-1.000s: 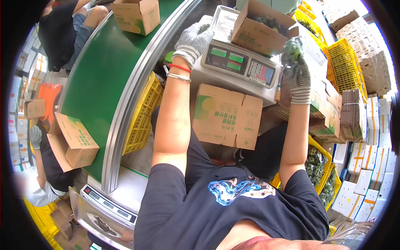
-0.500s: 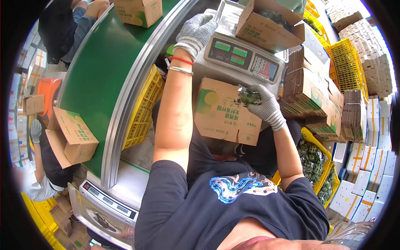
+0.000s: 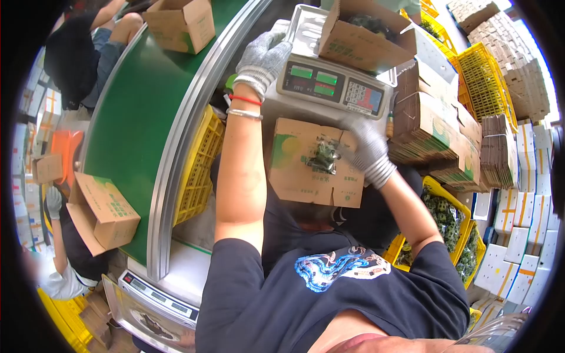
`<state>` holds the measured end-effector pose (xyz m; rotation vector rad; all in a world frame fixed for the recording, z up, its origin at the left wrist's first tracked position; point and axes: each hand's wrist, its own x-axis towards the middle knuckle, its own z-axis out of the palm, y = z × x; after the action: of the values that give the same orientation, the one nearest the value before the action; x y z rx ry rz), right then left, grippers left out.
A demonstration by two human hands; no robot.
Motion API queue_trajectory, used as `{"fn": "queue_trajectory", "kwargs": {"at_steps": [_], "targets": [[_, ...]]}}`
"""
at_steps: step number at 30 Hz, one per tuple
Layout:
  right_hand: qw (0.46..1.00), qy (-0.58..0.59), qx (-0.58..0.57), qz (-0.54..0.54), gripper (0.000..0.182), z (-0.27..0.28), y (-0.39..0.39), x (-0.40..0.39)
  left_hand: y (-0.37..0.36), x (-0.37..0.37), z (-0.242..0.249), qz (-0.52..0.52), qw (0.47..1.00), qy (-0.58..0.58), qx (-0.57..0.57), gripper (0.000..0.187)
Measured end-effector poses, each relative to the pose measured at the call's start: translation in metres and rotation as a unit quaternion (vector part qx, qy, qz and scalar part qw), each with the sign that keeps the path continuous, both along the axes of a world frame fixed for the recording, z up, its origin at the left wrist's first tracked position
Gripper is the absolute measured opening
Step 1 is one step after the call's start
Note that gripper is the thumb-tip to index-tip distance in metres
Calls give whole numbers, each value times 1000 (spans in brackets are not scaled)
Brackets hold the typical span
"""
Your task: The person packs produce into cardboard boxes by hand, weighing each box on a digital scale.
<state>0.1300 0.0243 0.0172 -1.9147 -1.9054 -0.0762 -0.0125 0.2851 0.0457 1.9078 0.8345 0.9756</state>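
Observation:
My left hand point(image 3: 263, 57), in a grey knit glove, rests at the left edge of the metal scale pan point(image 3: 307, 29); its fingers look stretched out, with nothing visible in them. A clear bag of green fruit point(image 3: 325, 156) lies on a flat printed carton point(image 3: 294, 183) in front of me. Just to its right is my gloved right hand point(image 3: 369, 154), its fingers smeared by motion. An open carton point(image 3: 366, 54) with dark green contents sits on the digital scale point(image 3: 329, 87), beyond the flat carton.
A green conveyor belt point(image 3: 130, 112) with metal rails runs along my left, carrying cartons. Folded cartons point(image 3: 424, 138) are stacked at right. Yellow crates point(image 3: 465, 212) of bagged fruit stand by my right arm. Another person's gloved hand point(image 3: 54, 202) is at far left.
My right hand held the bag over the flat carton; now the bag lies on the carton and the hand is beside it. My left hand stays at the scale pan. The camera view has shifted slightly.

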Motion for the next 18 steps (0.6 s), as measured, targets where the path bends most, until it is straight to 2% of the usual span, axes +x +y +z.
{"fn": "queue_trajectory", "kwargs": {"at_steps": [1, 2, 3, 4, 5, 8, 11, 16, 18], "targets": [[997, 17, 76, -29, 40, 36, 12, 8, -1, 1, -1, 1, 1000, 4, -1, 41], [988, 2, 146, -57, 38, 36, 30, 46, -1, 2, -2, -12, 1000, -9, -23, 41], [976, 1, 215, -23, 35, 62, 52, 74, -1, 3, -1, -12, 1000, -2, -27, 42], [971, 63, 202, -107, 28, 87, 67, 86, -3, 3, 1, -11, 999, 6, -31, 42], [967, 7, 199, -157, 24, 99, 89, 115, -4, 4, 2, -10, 999, 14, -35, 43], [956, -127, 15, -263, 25, 127, 147, 170, -9, 7, 8, -18, 998, 16, -57, 39], [916, -221, -199, -269, 25, 130, 176, 175, -12, 10, 11, -19, 998, 24, -60, 37], [924, -212, -218, -232, 26, 164, 159, 173, -16, 14, 17, -17, 996, 42, -70, 37], [965, -139, -80, -207, 25, 166, 134, 198, -15, 16, 14, -26, 996, 32, -77, 38]]}}
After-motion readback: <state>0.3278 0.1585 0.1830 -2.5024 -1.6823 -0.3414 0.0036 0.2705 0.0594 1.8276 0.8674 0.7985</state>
